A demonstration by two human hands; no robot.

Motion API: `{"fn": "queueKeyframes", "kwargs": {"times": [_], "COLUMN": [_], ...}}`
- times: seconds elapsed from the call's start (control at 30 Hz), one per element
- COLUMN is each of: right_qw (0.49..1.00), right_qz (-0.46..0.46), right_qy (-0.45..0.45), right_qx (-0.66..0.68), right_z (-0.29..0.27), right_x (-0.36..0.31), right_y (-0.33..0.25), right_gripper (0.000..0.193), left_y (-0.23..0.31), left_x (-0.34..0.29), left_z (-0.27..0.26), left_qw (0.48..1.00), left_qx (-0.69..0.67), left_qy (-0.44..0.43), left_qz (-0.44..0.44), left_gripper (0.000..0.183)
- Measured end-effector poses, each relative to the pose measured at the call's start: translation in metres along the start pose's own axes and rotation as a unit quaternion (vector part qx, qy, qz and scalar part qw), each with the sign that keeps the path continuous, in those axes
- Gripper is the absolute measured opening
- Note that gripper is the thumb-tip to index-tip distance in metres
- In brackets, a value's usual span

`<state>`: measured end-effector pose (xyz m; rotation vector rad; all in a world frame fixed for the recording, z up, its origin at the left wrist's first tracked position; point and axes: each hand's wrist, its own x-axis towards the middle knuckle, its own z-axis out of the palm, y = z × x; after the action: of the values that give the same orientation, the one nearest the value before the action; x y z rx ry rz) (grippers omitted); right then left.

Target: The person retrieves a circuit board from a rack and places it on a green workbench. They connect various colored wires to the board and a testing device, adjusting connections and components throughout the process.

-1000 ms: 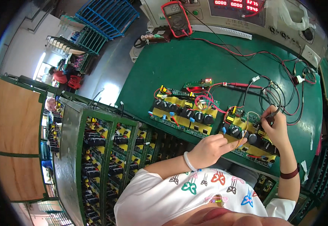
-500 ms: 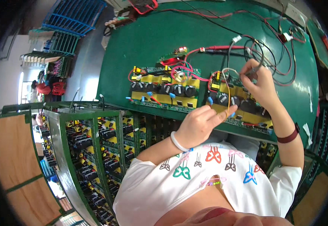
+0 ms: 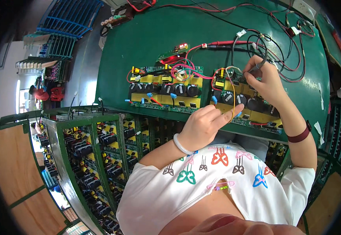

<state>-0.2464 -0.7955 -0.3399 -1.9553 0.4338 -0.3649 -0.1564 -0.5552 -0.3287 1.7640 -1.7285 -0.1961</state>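
Observation:
Two green circuit boards lie side by side on the green table. Over the right circuit board [image 3: 227, 92], a thin wire [image 3: 234, 94], yellow below and white at its top, arches between my hands. My left hand [image 3: 205, 124] is at the board's near left edge, fingers curled and index finger reaching forward, closed on the wire's lower end. My right hand [image 3: 265, 78] pinches the white end above the board's far edge. Its fingers hide the exact tip. Pink and red wires run from the left circuit board [image 3: 166, 92] to a small board with a lit red display [image 3: 182, 46].
Red and black probe leads [image 3: 233, 43] and coiled cables [image 3: 270, 47] lie behind the right board. A green rack [image 3: 64, 145] full of similar boards stands at the left, against the table's near side. A power socket [image 3: 304, 7] sits at the far right.
The whole view has shifted slightly, moving the table and boards a little left in the picture. Both hands keep hold of the wire in nearly the same pose.

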Motion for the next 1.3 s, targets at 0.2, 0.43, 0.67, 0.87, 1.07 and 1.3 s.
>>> {"fn": "queueKeyframes", "kwargs": {"times": [0.2, 0.43, 0.67, 0.87, 1.07, 1.3], "right_qw": [1.000, 1.000, 0.996, 0.999, 0.986, 0.919], "right_qz": [-0.021, -0.010, -0.043, 0.024, 0.110, 0.086], "right_qy": [0.005, -0.003, -0.018, 0.004, 0.047, 0.120], "right_qx": [-0.010, -0.029, -0.076, -0.023, 0.119, -0.366], "right_z": [0.001, 0.001, 0.000, -0.041, -0.136, -0.194], "right_x": [-0.001, -0.003, -0.004, -0.010, -0.012, 0.014], "right_y": [0.005, -0.003, -0.006, -0.021, 0.016, 0.055], "right_gripper": [0.013, 0.012, 0.014, 0.009, 0.016, 0.025], "left_y": [0.001, 0.004, 0.006, 0.017, 0.035, 0.090], "left_x": [-0.003, -0.005, -0.007, -0.002, 0.020, 0.095], "left_z": [0.000, 0.001, 0.001, -0.005, 0.010, 0.093], "left_qw": [1.000, 0.999, 0.999, 0.995, 0.948, 0.897], "left_qx": [0.020, 0.042, 0.037, -0.082, -0.302, -0.411], "left_qy": [-0.011, 0.005, 0.019, 0.018, -0.074, -0.153], "left_qz": [0.012, 0.019, -0.003, -0.050, -0.072, 0.051], "left_gripper": [0.066, 0.074, 0.071, 0.070, 0.015, 0.029]}}
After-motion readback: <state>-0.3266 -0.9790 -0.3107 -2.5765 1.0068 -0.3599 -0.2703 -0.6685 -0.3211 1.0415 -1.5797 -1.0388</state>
